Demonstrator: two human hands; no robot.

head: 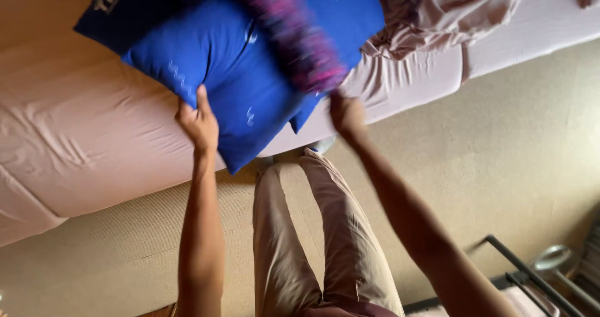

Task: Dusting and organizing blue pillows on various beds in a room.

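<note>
A large blue pillow (237, 73) with small white marks is held up over the edge of a bed. My left hand (199, 122) grips its left lower edge, thumb on the front. My right hand (347, 114) holds the pillow's lower right part, fingers partly hidden behind the fabric. A blurred purple and pink patterned cloth (300, 36) hangs across the pillow's front. My beige trouser legs (312, 229) show below, standing close to the bed.
The mattress (81, 142) has a pale pink fitted sheet. A crumpled pink sheet (450, 11) lies on it at the upper right. Beige carpet (500, 148) covers the floor. A black metal frame (525, 270) and a round metal object (553, 257) sit at the lower right.
</note>
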